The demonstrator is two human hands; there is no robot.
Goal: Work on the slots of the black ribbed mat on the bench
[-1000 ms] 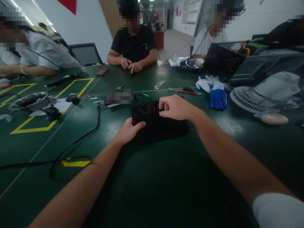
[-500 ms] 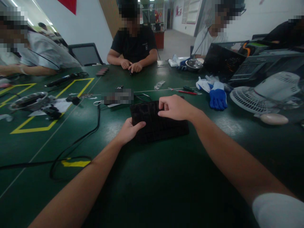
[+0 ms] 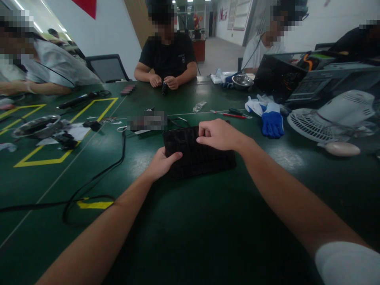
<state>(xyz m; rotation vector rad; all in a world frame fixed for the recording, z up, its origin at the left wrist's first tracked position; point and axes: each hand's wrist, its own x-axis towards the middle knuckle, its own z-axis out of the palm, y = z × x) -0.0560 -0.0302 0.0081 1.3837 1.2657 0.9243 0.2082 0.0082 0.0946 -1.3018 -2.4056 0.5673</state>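
Note:
A flat, dark rectangular panel (image 3: 196, 160) with faint raised lines lies slightly tilted over the green table in front of me. My left hand (image 3: 166, 161) grips its left edge, thumb on the upper face and the other fingers hidden beneath. Over the panel's upper right part, my right hand (image 3: 218, 134) is closed, its index finger curled toward the thumb. Whatever sits between those fingertips is too dark and small to make out. A blurred-out box-like item (image 3: 150, 120) is just beyond the panel's far left corner.
Black cable (image 3: 123, 152) loops across the left side. Beyond my right hand lie a red pen-like tool (image 3: 236, 115), blue-and-white gloves (image 3: 272, 120) and a white fan part (image 3: 314, 118). A metal bowl (image 3: 242, 81) stands farther back. Across the table sits a person in black (image 3: 168, 55).
My hands and the panel stay almost still. Across the table, the other person's hands have shifted, and a small dark object now shows upright between them.

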